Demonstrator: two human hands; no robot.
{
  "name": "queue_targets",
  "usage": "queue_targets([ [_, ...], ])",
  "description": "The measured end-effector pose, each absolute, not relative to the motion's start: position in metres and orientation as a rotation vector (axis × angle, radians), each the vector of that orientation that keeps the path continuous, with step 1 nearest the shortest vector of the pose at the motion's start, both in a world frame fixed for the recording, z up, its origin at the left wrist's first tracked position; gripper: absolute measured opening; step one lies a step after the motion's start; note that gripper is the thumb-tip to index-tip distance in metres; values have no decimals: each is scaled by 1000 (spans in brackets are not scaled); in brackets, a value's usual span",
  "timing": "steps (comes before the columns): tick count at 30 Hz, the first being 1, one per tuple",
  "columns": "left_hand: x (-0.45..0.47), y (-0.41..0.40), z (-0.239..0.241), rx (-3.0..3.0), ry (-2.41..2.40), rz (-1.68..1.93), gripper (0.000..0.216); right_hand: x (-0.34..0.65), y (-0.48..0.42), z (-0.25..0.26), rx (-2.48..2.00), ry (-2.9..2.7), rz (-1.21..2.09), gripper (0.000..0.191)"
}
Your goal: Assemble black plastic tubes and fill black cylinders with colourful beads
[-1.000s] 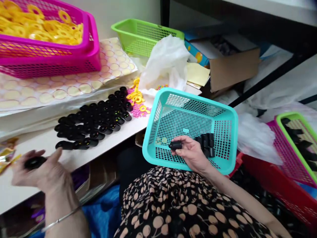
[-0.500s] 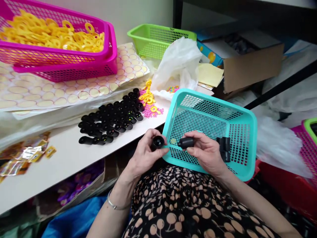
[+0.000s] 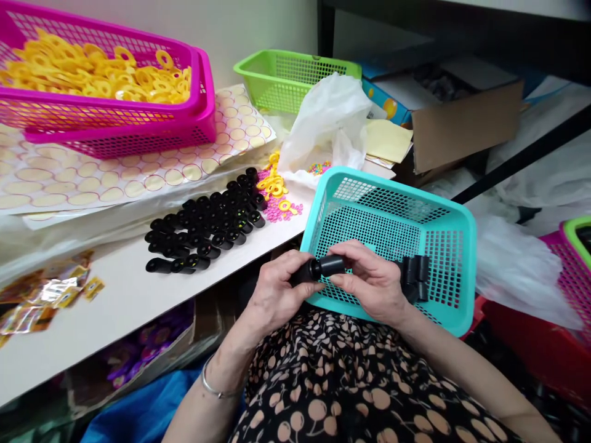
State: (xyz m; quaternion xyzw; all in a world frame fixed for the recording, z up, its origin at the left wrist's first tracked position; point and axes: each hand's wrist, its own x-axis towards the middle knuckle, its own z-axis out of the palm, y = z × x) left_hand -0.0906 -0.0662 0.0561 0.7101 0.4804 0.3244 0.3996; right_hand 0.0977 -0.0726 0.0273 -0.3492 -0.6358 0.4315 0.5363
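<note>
a dark dress [image 3: 318,400] with a cherry print covers the person's lap, and a silver bracelet [image 3: 215,383] circles the left wrist. just beyond, the left hand [image 3: 279,288] curls its fingers and thumb round a black cup [image 3: 302,272], while the right hand [image 3: 373,278] pinches a black cylinder [image 3: 332,265] between thumb and fingers, its end at the cup's mouth; whether it sits inside, i cannot tell. both pieces are over the near left edge of a teal basket [image 3: 469,292], where more black cylinders [image 3: 421,271] lie at the right. on the white counter [image 3: 124,317], gold packets [image 3: 58,289] lie at the left, and a cluster of black cups [image 3: 203,224] sits near pink beads [image 3: 279,210] and yellow ring pieces [image 3: 273,184]. farther back are a translucent plastic bag [image 3: 330,114], stacked magenta baskets [image 3: 207,101] heaped with yellow rings [image 3: 111,77], a lime green basket [image 3: 265,95] and an open cardboard box [image 3: 464,135].
</note>
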Motion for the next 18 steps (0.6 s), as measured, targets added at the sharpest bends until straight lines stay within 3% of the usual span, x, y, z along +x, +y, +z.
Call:
queue_targets([
  [5,-93,-65,51,1840,1216,810,25,101,-70,32,-849,-1658,895,37],
  [18,-93,-63,50,1673,1179,817,25,97,-68,26,-885,-1606,966,39],
])
